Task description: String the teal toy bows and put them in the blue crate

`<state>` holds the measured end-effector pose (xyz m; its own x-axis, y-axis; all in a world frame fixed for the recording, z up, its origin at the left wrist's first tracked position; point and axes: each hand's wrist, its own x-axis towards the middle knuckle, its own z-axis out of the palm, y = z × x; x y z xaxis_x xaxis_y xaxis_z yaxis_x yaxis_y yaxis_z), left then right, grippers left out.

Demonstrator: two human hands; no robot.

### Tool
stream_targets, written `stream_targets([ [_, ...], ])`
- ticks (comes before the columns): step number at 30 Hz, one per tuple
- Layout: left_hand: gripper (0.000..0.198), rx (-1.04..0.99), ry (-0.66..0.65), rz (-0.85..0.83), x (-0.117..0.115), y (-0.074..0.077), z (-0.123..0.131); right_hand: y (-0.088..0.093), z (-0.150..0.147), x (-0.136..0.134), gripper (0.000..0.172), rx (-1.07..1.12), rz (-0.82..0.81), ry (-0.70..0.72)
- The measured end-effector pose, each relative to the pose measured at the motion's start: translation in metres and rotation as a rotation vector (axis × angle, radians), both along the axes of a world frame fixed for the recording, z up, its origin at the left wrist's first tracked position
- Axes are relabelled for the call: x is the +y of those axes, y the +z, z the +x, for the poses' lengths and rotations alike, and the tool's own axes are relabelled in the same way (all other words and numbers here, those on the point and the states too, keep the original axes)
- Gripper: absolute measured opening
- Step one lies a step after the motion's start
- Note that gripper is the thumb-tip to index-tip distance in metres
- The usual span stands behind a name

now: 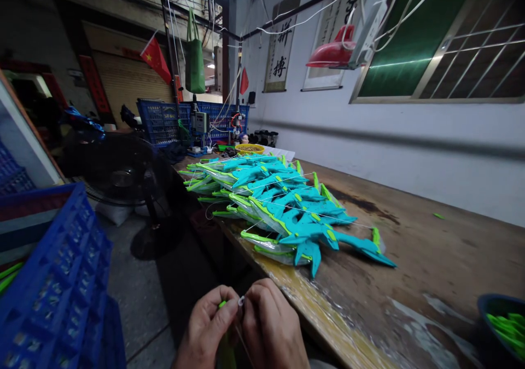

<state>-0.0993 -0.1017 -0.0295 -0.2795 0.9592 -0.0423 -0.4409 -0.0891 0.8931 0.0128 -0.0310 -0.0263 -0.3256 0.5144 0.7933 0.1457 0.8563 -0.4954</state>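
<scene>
At the table's near edge, my left hand [209,325] is closed, thumb and fingers pinched on a lime-green plastic piece [227,352] whose tip shows above the thumb. My right hand [273,325] is closed beside it, with its fingertips at a small white loop [241,301] between the two hands. A thin string hangs below the loop, partly hidden by the fingers. Just beyond lies a pile of turquoise and lime-green toy bows [295,210], stacked in overlapping rows with white strings stretched across them.
The brown wooden table [430,249] runs along a white wall. A dark tub [484,309] of green parts stands at right, a yellow bowl [249,148] behind the pile. Blue crates [53,292] and a black fan [123,177] are at left. A red lamp [332,52] hangs above.
</scene>
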Motion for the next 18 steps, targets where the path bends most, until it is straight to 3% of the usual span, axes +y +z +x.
stream_targets([
  [6, 0.035, -0.025, -0.001, -0.021, -0.001, 0.004, 0.001, 0.011, 0.012, -0.005, 0.019, -0.075, -0.082, 0.008],
  [10, 0.035, -0.083, -0.029, -0.037, -0.002, 0.005, 0.003, 0.019, 0.019, -0.003, 0.009, -0.131, -0.102, 0.136],
  [15, 0.033, -0.041, -0.006, -0.009, -0.001, 0.002, 0.004, 0.031, 0.022, 0.004, 0.015, -0.221, -0.119, 0.255],
  [18, 0.037, 0.002, 0.008, -0.024, 0.000, -0.001, 0.006, 0.035, 0.024, 0.009, 0.017, -0.271, -0.101, 0.225],
])
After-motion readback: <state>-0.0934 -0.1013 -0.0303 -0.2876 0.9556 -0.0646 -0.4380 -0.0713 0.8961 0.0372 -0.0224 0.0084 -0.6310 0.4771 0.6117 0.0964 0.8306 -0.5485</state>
